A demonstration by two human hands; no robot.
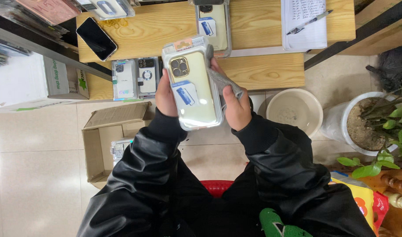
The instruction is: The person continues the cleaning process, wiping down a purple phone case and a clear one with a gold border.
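Observation:
A pale yellow phone case in a clear plastic package (193, 85) is held upright in front of me, above the floor. My left hand (165, 97) grips its left edge. My right hand (236, 107) holds its right edge, together with a grey cloth (223, 81) that runs up behind the package. Both sleeves are black and shiny.
The wooden table (262, 26) holds a black phone (96, 38), another packaged case (213, 24), and a notebook with a pen (304, 22). Two packaged cases (136, 78) lie on a lower shelf. An open cardboard box (108, 140), a beige basin (294, 109) and a potted plant (372, 123) stand on the floor.

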